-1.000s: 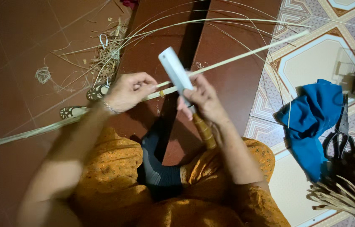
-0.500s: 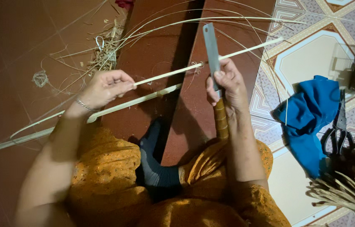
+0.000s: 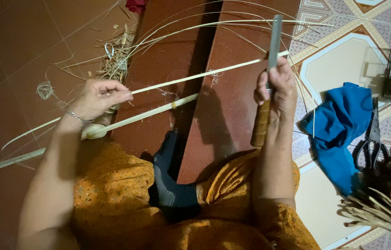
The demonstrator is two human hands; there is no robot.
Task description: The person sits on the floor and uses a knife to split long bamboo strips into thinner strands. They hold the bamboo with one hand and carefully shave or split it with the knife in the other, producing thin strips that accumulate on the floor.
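Observation:
My left hand [image 3: 97, 98] pinches the near end of a long thin pale cane strip [image 3: 195, 76] that runs right toward the knife. My right hand [image 3: 276, 90] is closed around a knife with a wooden handle [image 3: 260, 125]; its flat blade [image 3: 275, 39] points away from me, edge meeting the strip's far end. A thicker split cane [image 3: 144, 115] lies below the strip, crossing my lap. Both canes sit above dark wooden steps [image 3: 232, 111].
Loose cane shavings and thin curved slivers [image 3: 117, 55] litter the red floor at the upper left. A blue cloth [image 3: 341, 129] and black scissors [image 3: 371, 139] lie on the patterned tiles at right, beside a bundle of dry strips [image 3: 390, 208]. A dark-socked foot [image 3: 170, 183] rests between my knees.
The knife has swung upright and moved right along the cane. A thin strip has split off from the thicker cane, and my left hand has drawn it leftward, apart from the right.

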